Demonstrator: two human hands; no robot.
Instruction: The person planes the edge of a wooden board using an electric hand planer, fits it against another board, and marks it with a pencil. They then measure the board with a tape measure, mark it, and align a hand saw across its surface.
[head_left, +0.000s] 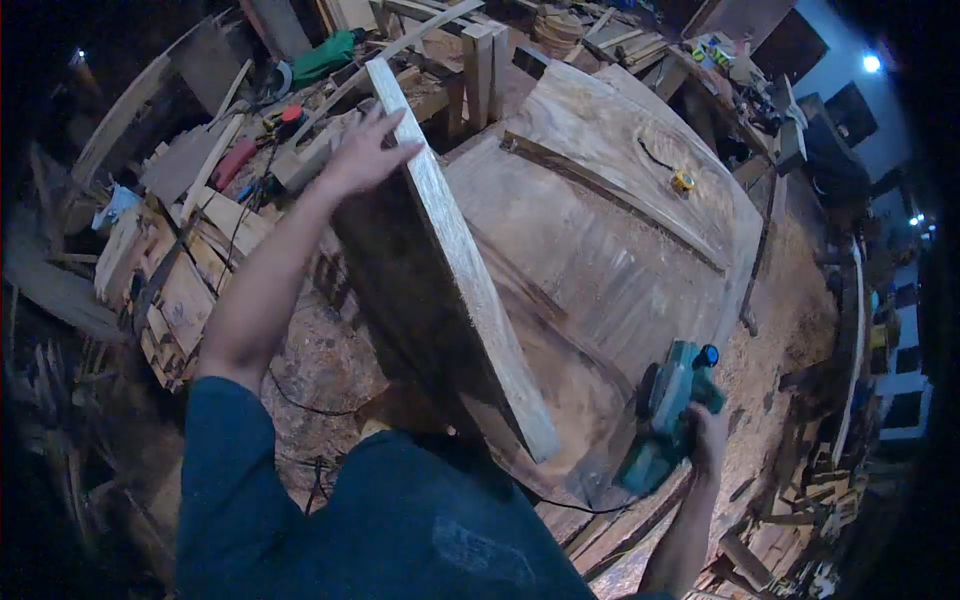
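Observation:
A long wooden board (465, 270) stands on edge, slanting from the upper middle down towards my body, its pale narrow edge facing up. Near its far end my left hand (372, 150) rests over the top edge, fingers spread apart. At the lower right, my right hand (708, 432) is wrapped round a green power planer (672, 400) with a blue knob. The planer sits at the near right edge of the broad wooden work surface (590, 270). A dark cord runs from it towards my body.
A yellow tape measure (682, 181) and a long thin strip (615, 200) lie on the work surface. Scrap wood (180, 300) is piled at the left, near a red tool (233, 163) and a green bag (322, 62). Shavings (790, 300) cover the floor at the right.

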